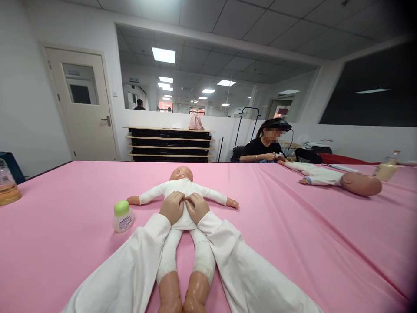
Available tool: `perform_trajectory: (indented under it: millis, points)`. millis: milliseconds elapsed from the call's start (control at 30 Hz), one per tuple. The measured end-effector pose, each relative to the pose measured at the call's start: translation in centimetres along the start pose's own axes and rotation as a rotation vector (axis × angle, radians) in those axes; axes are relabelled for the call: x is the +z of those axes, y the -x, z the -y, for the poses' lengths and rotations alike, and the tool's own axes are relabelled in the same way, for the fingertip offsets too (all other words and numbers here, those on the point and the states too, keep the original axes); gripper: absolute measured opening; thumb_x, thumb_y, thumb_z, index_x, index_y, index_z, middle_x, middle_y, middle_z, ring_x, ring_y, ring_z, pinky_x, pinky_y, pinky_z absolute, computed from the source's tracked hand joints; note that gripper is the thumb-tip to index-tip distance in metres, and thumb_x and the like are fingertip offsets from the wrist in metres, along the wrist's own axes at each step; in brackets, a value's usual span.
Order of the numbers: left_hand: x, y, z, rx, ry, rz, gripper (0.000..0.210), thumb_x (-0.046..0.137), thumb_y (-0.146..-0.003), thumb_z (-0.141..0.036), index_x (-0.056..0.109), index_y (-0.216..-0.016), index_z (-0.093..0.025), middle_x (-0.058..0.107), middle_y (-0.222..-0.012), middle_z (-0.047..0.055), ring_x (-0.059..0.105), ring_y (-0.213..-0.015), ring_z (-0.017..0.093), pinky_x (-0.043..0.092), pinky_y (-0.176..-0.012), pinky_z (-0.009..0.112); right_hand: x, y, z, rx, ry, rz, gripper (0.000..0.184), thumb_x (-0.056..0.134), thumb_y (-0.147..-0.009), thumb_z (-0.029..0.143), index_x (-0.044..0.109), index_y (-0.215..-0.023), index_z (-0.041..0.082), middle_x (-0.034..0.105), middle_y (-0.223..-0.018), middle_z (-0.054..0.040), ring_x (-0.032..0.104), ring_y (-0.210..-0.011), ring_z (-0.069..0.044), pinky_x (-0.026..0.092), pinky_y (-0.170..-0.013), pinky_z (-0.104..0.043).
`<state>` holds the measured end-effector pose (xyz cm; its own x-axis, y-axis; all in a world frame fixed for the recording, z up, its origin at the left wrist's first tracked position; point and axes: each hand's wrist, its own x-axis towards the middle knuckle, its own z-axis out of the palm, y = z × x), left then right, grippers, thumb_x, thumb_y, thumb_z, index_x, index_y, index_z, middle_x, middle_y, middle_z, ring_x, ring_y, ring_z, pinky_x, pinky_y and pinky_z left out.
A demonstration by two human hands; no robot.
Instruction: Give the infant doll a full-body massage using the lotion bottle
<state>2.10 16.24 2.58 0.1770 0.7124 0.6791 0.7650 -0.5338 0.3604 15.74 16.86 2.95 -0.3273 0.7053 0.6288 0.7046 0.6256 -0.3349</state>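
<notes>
A baby doll (187, 224) in a white top and leggings lies on its back, its arms spread wide and its bare feet toward me. Over its chest my left hand (172, 208) and my right hand (197, 208) meet, with fingers curled and fingertips close together at the middle of the white top (177, 187). Both hands seem to pinch the cloth there; any small fastening between the fingertips is hidden. A small white bottle with a green cap (123, 216) stands beside the doll's arm on the left.
Pink cloth (81, 234) covers the table, with creases on the right. A second doll (329, 176) lies far right, near a cream-coloured bottle (387, 167). A bottle of amber liquid (8, 184) stands at the left edge. Another person (260, 148) sits beyond the table.
</notes>
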Motion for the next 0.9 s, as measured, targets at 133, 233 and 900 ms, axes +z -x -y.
perform_trajectory:
  millis: [133, 233, 900]
  points:
    - [0.26, -0.21, 0.11, -0.050, 0.075, 0.034, 0.031, 0.034, -0.075, -0.009, 0.056, -0.097, -0.014, 0.056, -0.108, 0.004, 0.050, -0.105, 0.012, 0.041, -0.097, 0.031, 0.31, -0.12, -0.17, 0.033, -0.025, 0.045, 0.034, 0.043, -0.080, 0.020, 0.055, -0.112, 0.018, 0.055, -0.114, -0.0048, 0.049, -0.109, -0.013, 0.040, -0.097, -0.030]
    - [0.19, -0.40, -0.10, -0.128, 0.004, 0.103, 0.037, 0.035, -0.079, -0.015, 0.053, -0.111, -0.018, 0.046, -0.126, 0.003, 0.036, -0.124, 0.016, 0.027, -0.108, 0.043, 0.63, -0.26, -0.30, 0.136, 0.050, 0.104, 0.043, 0.042, -0.081, 0.022, 0.048, -0.123, 0.018, 0.043, -0.130, -0.0057, 0.038, -0.124, -0.017, 0.031, -0.105, -0.039]
    - [-0.16, -0.04, -0.11, -0.025, -0.071, -0.003, 0.026, 0.037, -0.076, -0.011, 0.061, -0.085, -0.016, 0.059, -0.088, 0.005, 0.051, -0.088, 0.013, 0.044, -0.080, 0.029, 0.31, 0.04, -0.21, -0.087, -0.091, 0.016, 0.023, 0.042, -0.082, 0.020, 0.062, -0.094, 0.018, 0.058, -0.094, -0.0044, 0.053, -0.091, -0.010, 0.045, -0.085, -0.025]
